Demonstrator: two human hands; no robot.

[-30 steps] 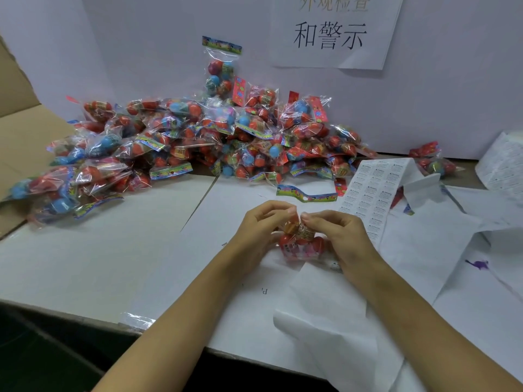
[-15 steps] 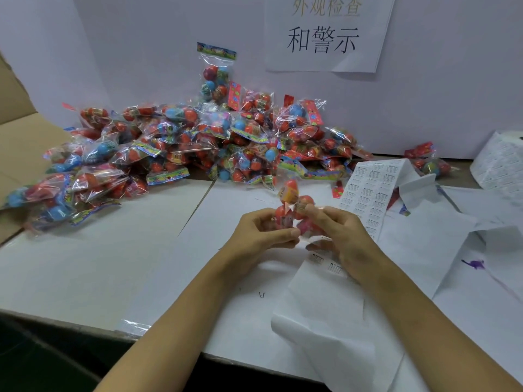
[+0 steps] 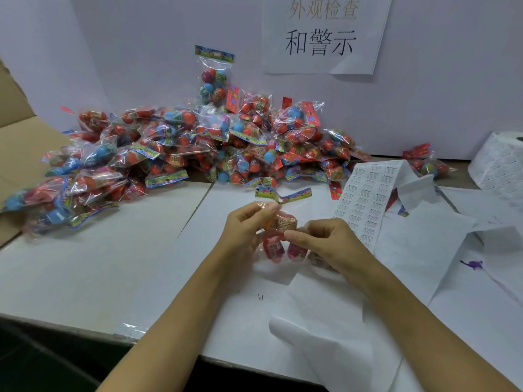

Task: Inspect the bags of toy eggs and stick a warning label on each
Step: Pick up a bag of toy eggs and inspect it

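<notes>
A clear bag of red toy eggs (image 3: 278,236) with a colourful header card is held upright between both hands above the white paper. My left hand (image 3: 246,230) pinches the bag near its top, just under the header. My right hand (image 3: 325,244) grips the bag's lower right side with curled fingers. A strip of small white warning labels (image 3: 365,202) lies just right of the hands. A large pile of bagged eggs (image 3: 181,148) stretches across the back of the table.
A label roll (image 3: 501,165) stands at the far right, with one more bag (image 3: 427,162) beside it. Loose white backing paper (image 3: 339,335) hangs over the table's front edge. A cardboard box flap (image 3: 17,142) is at the left. A paper sign (image 3: 322,32) hangs on the wall.
The bag was turned in both hands: eggs pointed up half a second ago, and now the header card is on top with the eggs hanging below.
</notes>
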